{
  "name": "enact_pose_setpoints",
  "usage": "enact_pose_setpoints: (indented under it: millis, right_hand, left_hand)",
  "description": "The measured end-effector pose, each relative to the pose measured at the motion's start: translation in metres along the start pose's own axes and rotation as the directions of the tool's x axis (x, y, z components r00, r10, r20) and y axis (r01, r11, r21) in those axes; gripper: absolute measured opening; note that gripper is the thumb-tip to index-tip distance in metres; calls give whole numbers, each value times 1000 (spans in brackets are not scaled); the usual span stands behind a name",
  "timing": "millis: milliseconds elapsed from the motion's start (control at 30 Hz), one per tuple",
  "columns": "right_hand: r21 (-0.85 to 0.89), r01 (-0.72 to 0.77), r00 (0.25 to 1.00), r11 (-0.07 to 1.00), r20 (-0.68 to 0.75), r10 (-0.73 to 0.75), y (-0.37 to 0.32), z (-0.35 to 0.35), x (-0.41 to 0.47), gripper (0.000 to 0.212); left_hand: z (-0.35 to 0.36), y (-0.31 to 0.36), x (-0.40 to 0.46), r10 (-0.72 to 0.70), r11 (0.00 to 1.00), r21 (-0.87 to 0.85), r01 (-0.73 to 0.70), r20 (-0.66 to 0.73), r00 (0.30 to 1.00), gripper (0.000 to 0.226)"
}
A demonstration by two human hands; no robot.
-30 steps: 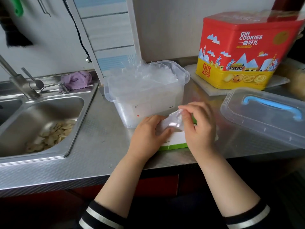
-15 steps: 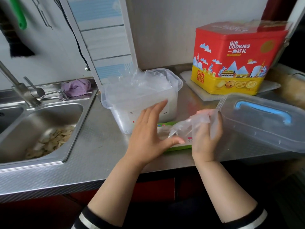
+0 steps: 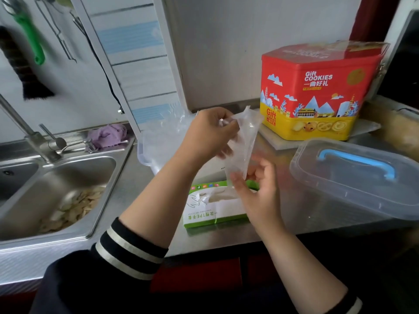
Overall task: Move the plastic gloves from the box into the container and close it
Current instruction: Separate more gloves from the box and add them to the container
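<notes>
Above the green-and-white box [image 3: 213,203], a clear plastic glove [image 3: 241,143] hangs stretched between two hands: the left hand [image 3: 209,134] pinches its upper end, and the right hand [image 3: 258,191] holds its lower end with curled fingers. Behind the left hand stands the open container [image 3: 156,143], already holding a heap of clear gloves; more film shows in the box's slot, so transfer appears partly done. Its lid [image 3: 353,177], with a blue handle, lies to the right on the steel counter [image 3: 136,196], so closing remains. A red-and-yellow cookie tin [image 3: 317,94] stands against the wall; a sink [image 3: 56,189] with scraps, a tap and a purple cloth [image 3: 107,135] lie to the left
</notes>
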State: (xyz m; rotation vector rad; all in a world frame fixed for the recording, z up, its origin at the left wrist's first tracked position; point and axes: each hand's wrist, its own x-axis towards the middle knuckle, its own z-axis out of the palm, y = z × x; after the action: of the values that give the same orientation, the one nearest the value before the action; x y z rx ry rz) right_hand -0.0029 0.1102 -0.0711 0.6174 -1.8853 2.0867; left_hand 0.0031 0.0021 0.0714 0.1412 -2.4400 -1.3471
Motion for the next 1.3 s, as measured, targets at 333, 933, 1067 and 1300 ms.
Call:
enact_pose_setpoints:
  millis: [333, 933, 1067, 1300]
  right_hand:
    - [174, -115, 958, 978, -242, 156, -6, -8, 6, 37]
    - [-133, -226, 974, 965, -26, 224, -44, -2, 106, 17]
    - [-414, -105, 982, 904, 99, 160, -47, 31, 161, 29]
    - [-728, 13, 948, 685, 228, 224, -36, 67, 196, 31]
  left_hand:
    - [-23, -11, 14, -144, 980, -152, 129, -93, 985, 10]
    - [-49, -39, 14, -49, 998, 7, 55, -353, 934, 22]
    - [-72, -60, 29, -111, 978, 109, 179, -451, 885, 17]
    - [-84, -82, 43, -70, 721, 590, 364, -460, 885, 19]
